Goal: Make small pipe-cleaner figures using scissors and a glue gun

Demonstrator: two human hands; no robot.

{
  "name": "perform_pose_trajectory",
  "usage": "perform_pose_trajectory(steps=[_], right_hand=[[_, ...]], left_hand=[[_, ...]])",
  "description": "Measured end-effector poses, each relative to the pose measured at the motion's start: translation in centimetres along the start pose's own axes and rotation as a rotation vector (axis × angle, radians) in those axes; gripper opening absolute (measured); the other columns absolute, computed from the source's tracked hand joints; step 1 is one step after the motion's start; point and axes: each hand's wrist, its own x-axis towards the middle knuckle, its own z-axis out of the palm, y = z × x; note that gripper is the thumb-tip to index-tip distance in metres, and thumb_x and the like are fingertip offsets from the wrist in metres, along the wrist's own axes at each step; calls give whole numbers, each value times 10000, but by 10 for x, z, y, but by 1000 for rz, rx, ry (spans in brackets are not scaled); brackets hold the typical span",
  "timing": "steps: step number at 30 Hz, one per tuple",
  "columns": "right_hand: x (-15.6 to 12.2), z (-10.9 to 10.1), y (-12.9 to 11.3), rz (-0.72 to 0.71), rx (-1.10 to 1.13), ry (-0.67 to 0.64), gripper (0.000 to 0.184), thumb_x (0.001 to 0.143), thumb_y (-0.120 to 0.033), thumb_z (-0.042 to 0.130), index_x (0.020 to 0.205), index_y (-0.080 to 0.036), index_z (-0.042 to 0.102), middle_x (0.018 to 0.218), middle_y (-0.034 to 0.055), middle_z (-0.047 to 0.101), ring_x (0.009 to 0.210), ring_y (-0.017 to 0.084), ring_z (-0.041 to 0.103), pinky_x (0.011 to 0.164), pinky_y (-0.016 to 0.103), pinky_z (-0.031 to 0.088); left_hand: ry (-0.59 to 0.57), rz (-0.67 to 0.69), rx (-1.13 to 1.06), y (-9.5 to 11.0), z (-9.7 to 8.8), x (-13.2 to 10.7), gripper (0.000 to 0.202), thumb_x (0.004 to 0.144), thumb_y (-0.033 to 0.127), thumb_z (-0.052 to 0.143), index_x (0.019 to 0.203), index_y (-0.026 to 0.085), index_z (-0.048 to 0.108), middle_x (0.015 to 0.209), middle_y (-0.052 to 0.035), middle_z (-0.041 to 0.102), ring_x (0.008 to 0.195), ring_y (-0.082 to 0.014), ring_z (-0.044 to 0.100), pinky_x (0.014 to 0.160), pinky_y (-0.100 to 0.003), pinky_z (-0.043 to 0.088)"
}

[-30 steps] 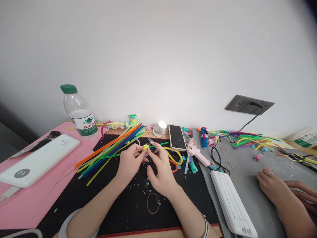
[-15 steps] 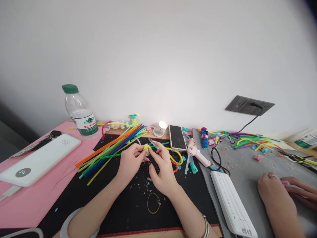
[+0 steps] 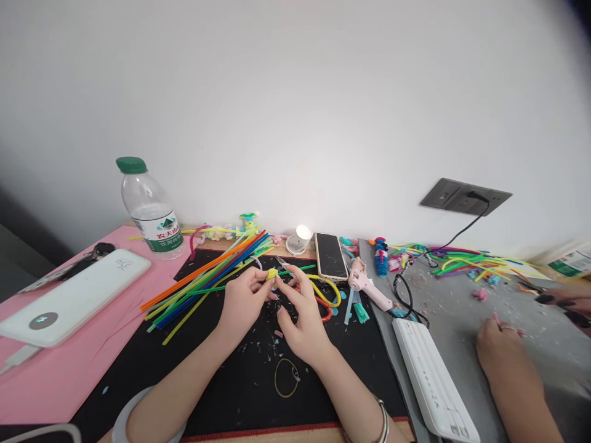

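Observation:
My left hand (image 3: 240, 304) pinches a small yellow fuzzy piece (image 3: 272, 274) between thumb and forefinger, above the black mat (image 3: 221, 375). My right hand (image 3: 302, 320) is closed close beside it, its fingertips meeting the same yellow piece, with a thin metal tip poking out near them. A bundle of coloured pipe cleaners (image 3: 207, 274) lies fanned out just left of my hands. A thin yellow loop (image 3: 286, 376) rests on the mat below my right wrist.
A water bottle (image 3: 150, 209), a white power bank (image 3: 74, 295) on a pink sheet, a phone (image 3: 330, 255), a pink glue gun (image 3: 367, 286) and a white keyboard (image 3: 434, 384) surround the mat. Another person's hands (image 3: 501, 344) work on the grey mat at right.
My hands have stayed almost still on the yellow piece. The other person's hands at right have shifted, one reaching farther right toward the tools by the edge.

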Motion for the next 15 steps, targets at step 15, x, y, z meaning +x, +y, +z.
perform_pose_trajectory(steps=[15], right_hand=[[1,2,1,20,90,-7,547,793,-54,464,1302,-247,514,1455,93,317,1146,226,467,1016,458,398]], left_hand=[[12,44,52,-3,-1,2,205,748,358,643,767,160,591,681,-36,696,558,-189,690,554,-297,580]])
